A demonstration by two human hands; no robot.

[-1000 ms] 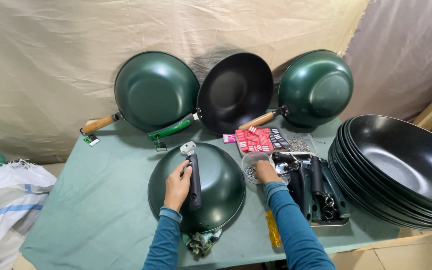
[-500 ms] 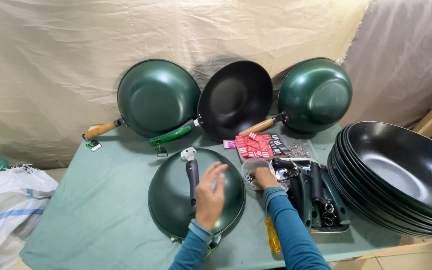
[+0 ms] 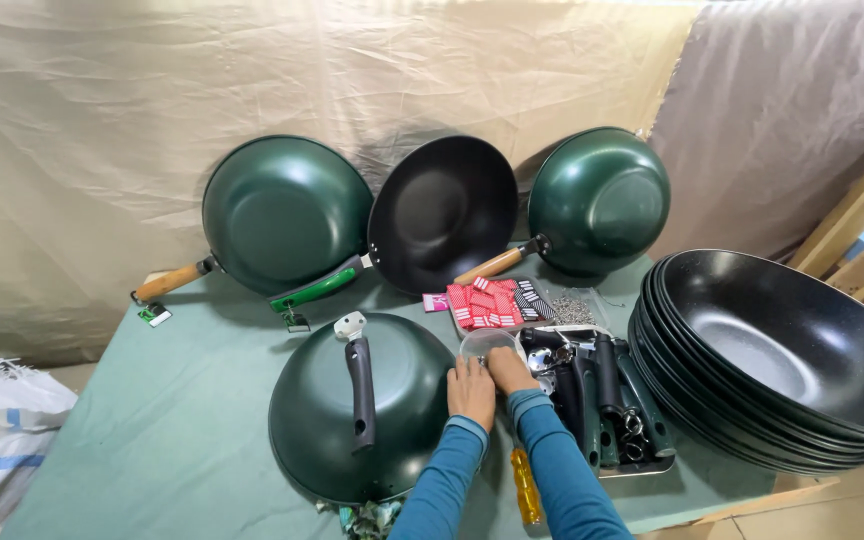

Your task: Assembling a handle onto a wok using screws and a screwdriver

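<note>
Both hands, left hand (image 3: 471,392) and right hand (image 3: 510,369), close their grip around the clear container (image 3: 488,344) at lower centre, beside the inverted green wok (image 3: 362,420). Steady it; lift it straight.

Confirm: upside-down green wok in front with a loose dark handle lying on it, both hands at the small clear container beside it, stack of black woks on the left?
Not quite. The head view shows the stack of black woks on the right, not the left. The rest holds: a dark handle lies on the upside-down green wok, and the left hand and right hand are at the small clear container.
</note>
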